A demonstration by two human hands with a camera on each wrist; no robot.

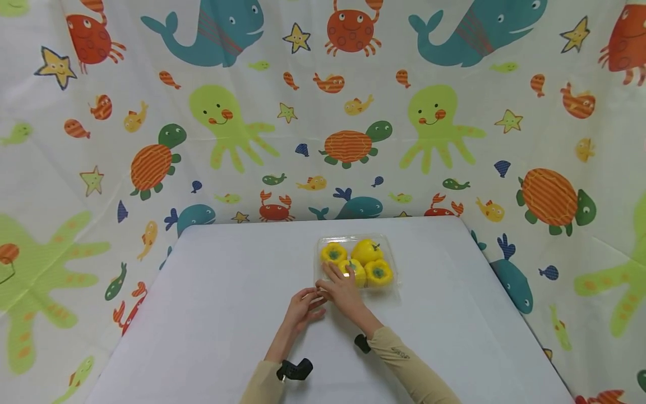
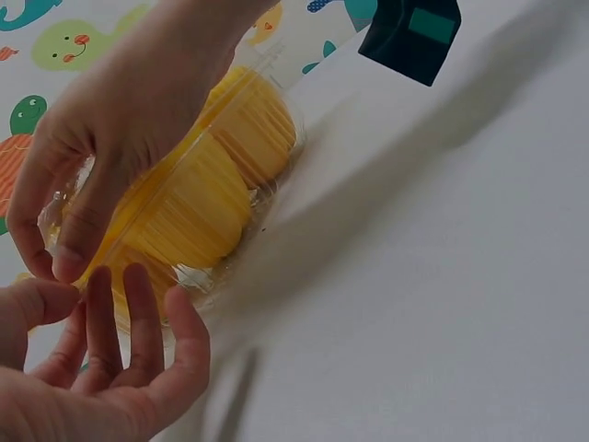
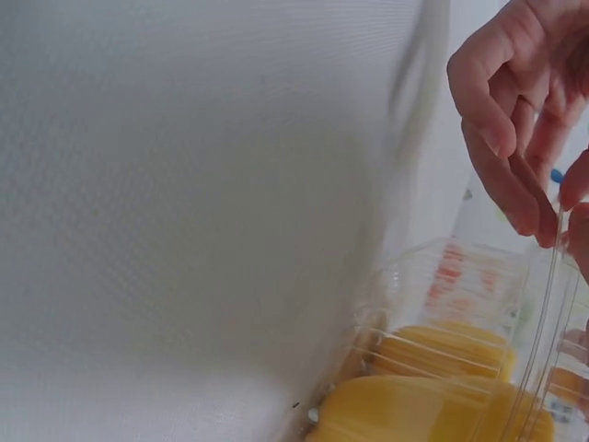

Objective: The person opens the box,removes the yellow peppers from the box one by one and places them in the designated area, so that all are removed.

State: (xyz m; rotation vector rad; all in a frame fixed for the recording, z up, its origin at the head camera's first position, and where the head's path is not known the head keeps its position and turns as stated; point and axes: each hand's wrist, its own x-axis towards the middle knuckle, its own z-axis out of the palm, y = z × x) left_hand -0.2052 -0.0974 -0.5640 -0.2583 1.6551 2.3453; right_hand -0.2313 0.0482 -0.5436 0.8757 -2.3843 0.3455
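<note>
A clear plastic container [image 1: 395, 268] with several yellow bell peppers [image 1: 378, 272] stands toward the far side of the table. At its near left corner, my left hand [image 1: 303, 310] pinches the rim between thumb and fingertips, the other fingers spread loosely in the left wrist view. My right hand [image 1: 344, 292] reaches over the front of the container and also pinches the rim at that corner, its fingertips close to the left ones. In the right wrist view the plastic rim [image 3: 543, 318] runs up to both hands' fingertips; much of the right hand is cut off there.
The white table [image 1: 227, 280] extends around the container, with its back edge just behind. A curtain [image 1: 303, 67] printed with sea animals hangs behind and at both sides. Black wrist devices [image 1: 295, 370] sit on both forearms.
</note>
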